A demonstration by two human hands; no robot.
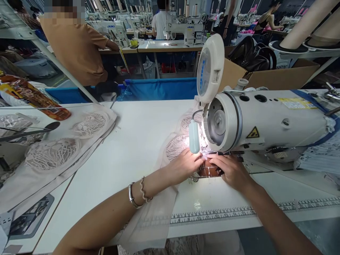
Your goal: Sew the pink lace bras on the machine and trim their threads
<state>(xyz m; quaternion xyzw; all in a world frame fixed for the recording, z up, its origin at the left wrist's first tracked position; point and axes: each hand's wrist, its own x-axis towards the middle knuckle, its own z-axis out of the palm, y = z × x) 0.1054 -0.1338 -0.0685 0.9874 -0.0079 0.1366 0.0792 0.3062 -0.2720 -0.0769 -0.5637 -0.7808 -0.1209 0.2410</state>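
My left hand [186, 165] is at the needle area of a white sewing machine [276, 117], its fingers drawn together on pale sheer fabric with lace motifs [176, 147]. The fabric runs under the machine head and hangs over the table's front edge. From the other side, my right hand [235, 173] reaches in under the head, fingers bent and fingertips close to my left hand's. Something dark shows beneath its fingers, too hidden to name. A brown machine part [209, 168] lies between the hands. The needle itself is hidden by the head and a pale blue-green lamp [194, 137].
A stack of lace-patterned fabric [53, 154] lies at left beside a bottle in brown wrapping [34, 97]. The machine's round cover [210, 69] stands raised. A ruler strip [212, 214] lines the front edge. Beyond are a blue cloth bin [162, 89], a cardboard box [281, 78] and co-workers.
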